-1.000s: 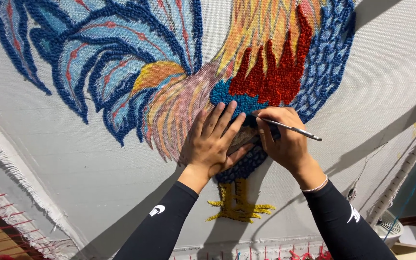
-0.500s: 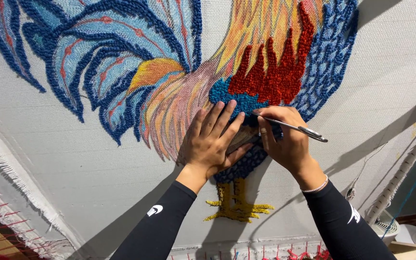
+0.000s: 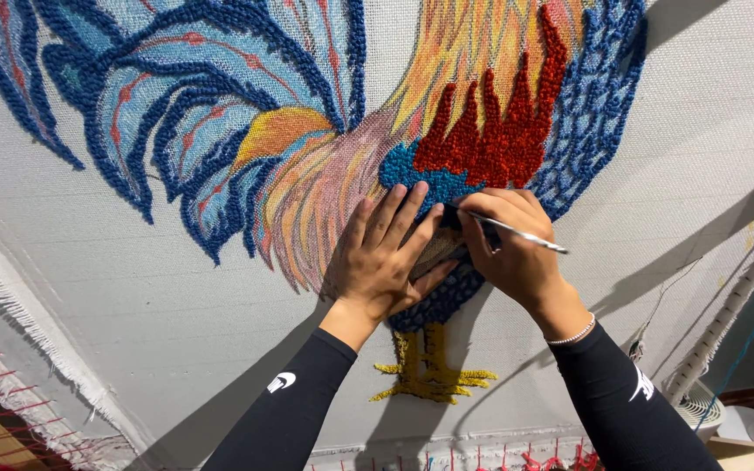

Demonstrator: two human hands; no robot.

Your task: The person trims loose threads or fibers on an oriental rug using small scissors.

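A white stretched canvas (image 3: 150,279) fills the view, bearing a tufted rooster design (image 3: 307,131) in blue, red, orange and yellow yarn. My left hand (image 3: 386,253) lies flat on the cloth, fingers spread, just below the teal patch. Beside it, my right hand (image 3: 508,249) grips a thin metal punch needle (image 3: 521,233), its tip pressed into the dark blue yarn at the rooster's belly. The needle's shaft points out to the right. Yellow tufted feet (image 3: 429,371) sit below the hands.
A frayed white fabric edge (image 3: 19,305) runs along the lower left, with red threads on the frame beneath. A wrapped white pole (image 3: 735,305) and a white fan (image 3: 700,410) stand at the lower right. Red yarn tufts line the bottom edge.
The right hand has tipped the needle, so its free end sits a little higher and closer in than half a second ago. The left hand stays flat in the same place.
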